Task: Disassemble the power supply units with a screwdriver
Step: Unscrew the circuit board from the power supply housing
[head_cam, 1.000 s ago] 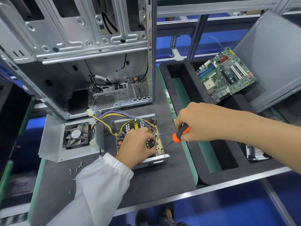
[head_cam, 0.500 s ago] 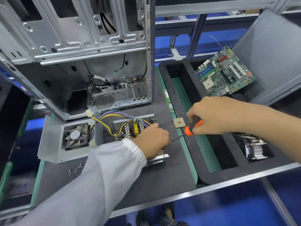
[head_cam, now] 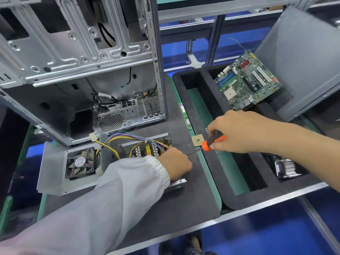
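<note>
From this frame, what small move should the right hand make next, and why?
Probably bring the screwdriver tip back down to the power supply. The right hand holds it above the mat, off the unit, while the left hand rests on the open unit.

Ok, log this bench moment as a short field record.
left hand: rests on the opened silver power supply unit, grip hidden
right hand: grips the orange-and-black screwdriver
screwdriver tip: points toward the left hand
fan cover: grey metal cover with black fan, left of the unit
tray: black foam tray holding green motherboard
</note>
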Demonstrator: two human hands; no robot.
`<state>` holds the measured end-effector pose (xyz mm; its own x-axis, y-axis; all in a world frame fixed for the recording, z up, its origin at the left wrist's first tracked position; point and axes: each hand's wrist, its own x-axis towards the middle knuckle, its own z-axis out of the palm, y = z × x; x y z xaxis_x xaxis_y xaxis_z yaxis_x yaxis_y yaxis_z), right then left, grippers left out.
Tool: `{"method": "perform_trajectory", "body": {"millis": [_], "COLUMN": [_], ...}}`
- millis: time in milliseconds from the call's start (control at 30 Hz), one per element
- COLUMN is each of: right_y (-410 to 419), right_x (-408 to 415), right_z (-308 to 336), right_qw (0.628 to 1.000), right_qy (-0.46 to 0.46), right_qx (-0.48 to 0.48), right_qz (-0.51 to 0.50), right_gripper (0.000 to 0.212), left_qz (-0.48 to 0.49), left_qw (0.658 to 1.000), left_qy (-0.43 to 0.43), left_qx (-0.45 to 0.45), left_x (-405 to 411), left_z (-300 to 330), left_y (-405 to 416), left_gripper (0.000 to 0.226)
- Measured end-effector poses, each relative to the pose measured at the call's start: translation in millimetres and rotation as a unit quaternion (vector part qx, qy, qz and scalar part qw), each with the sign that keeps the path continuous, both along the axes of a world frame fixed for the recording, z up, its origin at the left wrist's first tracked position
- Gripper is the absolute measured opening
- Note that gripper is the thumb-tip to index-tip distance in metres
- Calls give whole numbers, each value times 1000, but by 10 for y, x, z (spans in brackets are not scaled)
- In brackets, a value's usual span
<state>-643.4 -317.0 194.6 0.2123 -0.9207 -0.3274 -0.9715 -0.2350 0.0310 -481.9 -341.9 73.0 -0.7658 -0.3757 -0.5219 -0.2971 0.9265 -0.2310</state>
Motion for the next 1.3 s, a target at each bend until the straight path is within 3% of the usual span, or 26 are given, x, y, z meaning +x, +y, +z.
{"method": "perform_trajectory", "body": {"millis": [400,567,667,900,1033,1300], "right_y": [0,10,9,9,5,10], "right_x": [61,66,66,72,72,49], "right_z": [-24,-26,-25,-14,-14,-34], "right_qw": [1000,1000,1000,999,999,999], "right_qy": [17,17,18,22,19,12], "right_qx": [12,16,14,14,18,21], "right_qz": [11,12,16,23,28,32], "right_gripper": [30,30,29,29,30,31], "left_qz": [131,177,167,85,41,94], "left_qw": [991,982,984,996,999,995], "left_qy": [4,-6,-5,-9,3,13], "left_qx": [38,60,57,30,3,17], "left_x": [-62,-99,-122,-45,-12,-40], "left_z": [-10,26,22,-43,-48,3], "left_y": [6,11,28,-1,0,30], "left_gripper": [25,17,2,21,20,18]}}
